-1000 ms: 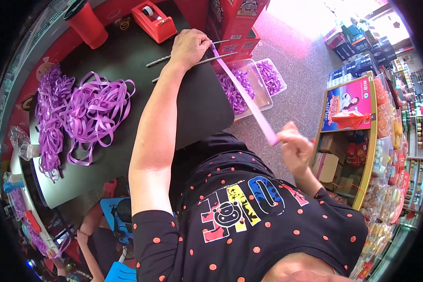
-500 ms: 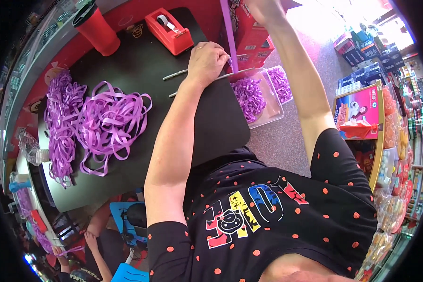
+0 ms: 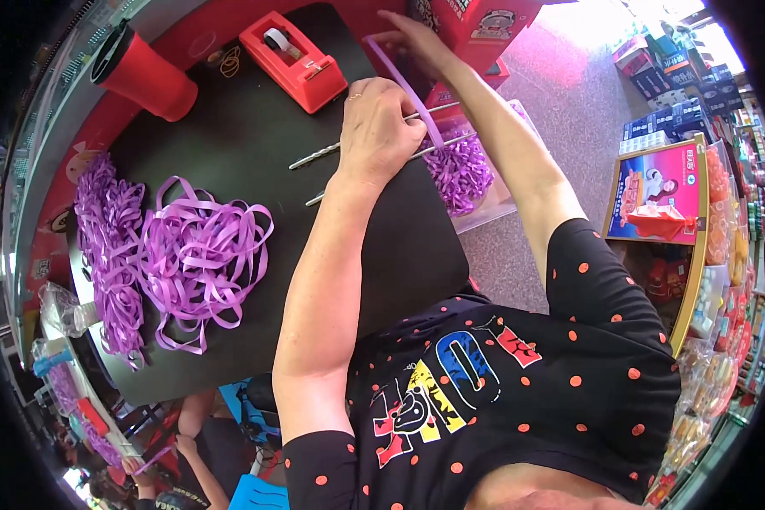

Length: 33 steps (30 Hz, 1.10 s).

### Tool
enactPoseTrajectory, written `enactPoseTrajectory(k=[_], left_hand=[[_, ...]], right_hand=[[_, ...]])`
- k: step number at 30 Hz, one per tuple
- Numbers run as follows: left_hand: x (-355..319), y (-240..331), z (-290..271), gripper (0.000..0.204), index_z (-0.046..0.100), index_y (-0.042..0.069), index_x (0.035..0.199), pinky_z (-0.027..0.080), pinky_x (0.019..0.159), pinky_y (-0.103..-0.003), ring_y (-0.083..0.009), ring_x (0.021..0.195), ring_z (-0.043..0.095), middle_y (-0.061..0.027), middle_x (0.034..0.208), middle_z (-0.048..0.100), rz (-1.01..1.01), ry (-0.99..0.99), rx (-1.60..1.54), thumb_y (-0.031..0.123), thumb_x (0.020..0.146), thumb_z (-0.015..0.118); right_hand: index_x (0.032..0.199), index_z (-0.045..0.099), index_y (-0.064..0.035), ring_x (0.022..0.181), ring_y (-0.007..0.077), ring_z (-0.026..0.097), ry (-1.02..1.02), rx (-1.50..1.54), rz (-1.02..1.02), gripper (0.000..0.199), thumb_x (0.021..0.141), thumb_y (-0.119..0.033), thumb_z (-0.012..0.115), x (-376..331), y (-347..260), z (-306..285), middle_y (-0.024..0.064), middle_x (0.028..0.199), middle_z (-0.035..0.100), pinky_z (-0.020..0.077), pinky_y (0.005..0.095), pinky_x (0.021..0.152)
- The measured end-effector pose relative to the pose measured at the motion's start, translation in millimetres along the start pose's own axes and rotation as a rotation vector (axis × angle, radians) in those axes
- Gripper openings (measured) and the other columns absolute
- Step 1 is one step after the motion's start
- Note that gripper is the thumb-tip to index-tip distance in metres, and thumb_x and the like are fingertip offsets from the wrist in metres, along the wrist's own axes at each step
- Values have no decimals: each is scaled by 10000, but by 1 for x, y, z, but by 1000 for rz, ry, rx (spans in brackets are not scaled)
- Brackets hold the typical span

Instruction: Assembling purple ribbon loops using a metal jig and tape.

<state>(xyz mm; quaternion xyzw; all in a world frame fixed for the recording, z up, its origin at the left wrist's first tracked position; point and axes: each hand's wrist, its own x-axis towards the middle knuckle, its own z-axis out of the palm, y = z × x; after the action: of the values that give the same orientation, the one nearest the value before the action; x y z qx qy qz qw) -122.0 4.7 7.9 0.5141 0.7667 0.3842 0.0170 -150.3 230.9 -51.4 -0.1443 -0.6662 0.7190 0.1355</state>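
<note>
My left hand (image 3: 381, 127) is closed, its fingers curled over two thin metal rods that jut past the table's right edge. The upper rod (image 3: 314, 156) and the lower rod (image 3: 321, 199) show their near ends left of it. At its fingertips a flat purple ribbon (image 3: 410, 89) meets the rods; just what is pinched there is hidden. My right hand (image 3: 416, 44), beyond the rods, has the ribbon's upper stretch at its fingertips, one finger pointing out. Below hangs a clear plastic bin (image 3: 500, 200) with bunched purple ribbon (image 3: 459, 177).
On the dark table (image 3: 382, 280) lie a loose ribbon heap (image 3: 204, 255) and a tighter ribbon bundle (image 3: 110, 246). A red tape dispenser (image 3: 293, 64) and a red cup (image 3: 149, 76) stand at the back. Red boxes (image 3: 484, 38) are beyond my right hand. Another person's arm (image 3: 200, 476) shows lower left.
My right hand has swung down and left, bringing the ribbon from upright to a slant across the rods. My left hand stays by the rods; the view has shifted slightly.
</note>
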Motion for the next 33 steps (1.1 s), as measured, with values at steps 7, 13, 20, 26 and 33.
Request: enactPoseTrajectory(k=[7, 13, 20, 26, 33], left_hand=[[-7, -6, -4, 206, 699, 105, 864, 397, 934, -385, -278, 1067, 512, -60, 1068, 610, 80, 74, 28, 81, 672, 630], [-2, 3, -1, 203, 703, 111, 861, 387, 950, -388, -262, 1070, 510, -46, 1051, 608, 101, 55, -1, 75, 671, 639], [-7, -3, -5, 211, 698, 118, 897, 385, 948, -377, -261, 1099, 502, -49, 1098, 607, 87, 32, 24, 89, 700, 629], [-6, -3, -6, 223, 702, 119, 916, 397, 948, -382, -271, 1098, 509, -60, 1098, 612, 97, 26, 23, 100, 703, 641], [-8, -5, -4, 222, 702, 113, 918, 396, 953, -379, -275, 1090, 512, -68, 1091, 613, 99, 24, 21, 110, 706, 635]], right_hand=[[1297, 480, -24, 1106, 177, 528, -205, -192, -196, 398, 987, -266, 417, -75, 67, 28, 119, 1149, 585, 418, 289, 939], [1320, 453, 5, 1164, 171, 490, 165, -136, 94, 439, 988, -281, 436, -205, 143, 12, 117, 1253, 539, 384, 293, 982], [1366, 415, -29, 1116, 125, 508, 297, -165, 111, 420, 990, -214, 439, -339, 50, 58, 79, 1158, 598, 350, 263, 986], [1372, 396, -33, 873, 43, 500, 287, -93, 145, 398, 991, -145, 416, -370, -25, 76, 50, 1108, 615, 389, 201, 832], [1347, 415, -12, 1029, 124, 564, 227, -235, -62, 396, 986, -175, 422, -364, -96, 86, 92, 1052, 655, 398, 294, 947]])
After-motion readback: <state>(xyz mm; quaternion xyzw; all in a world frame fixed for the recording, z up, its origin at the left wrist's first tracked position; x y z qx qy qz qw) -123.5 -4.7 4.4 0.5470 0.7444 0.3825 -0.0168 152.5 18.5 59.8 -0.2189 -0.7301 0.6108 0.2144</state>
